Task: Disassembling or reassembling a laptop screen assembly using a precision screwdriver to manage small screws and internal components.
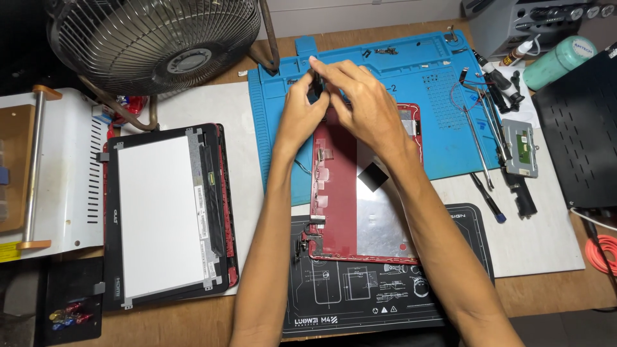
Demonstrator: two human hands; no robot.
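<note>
Single head view — steeply down, fairly close, over the workbench (193,106) — probably seated.

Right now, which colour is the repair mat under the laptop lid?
The silicone repair mat is blue; the head view shows it best.

Bright even overhead light, soft short shadows under forearms. Mild glare on the white screen panel (160,215) and silver foil inside the red lid (379,218). Sharp centre, dark corners, slight wide-angle bending at edges.
</note>
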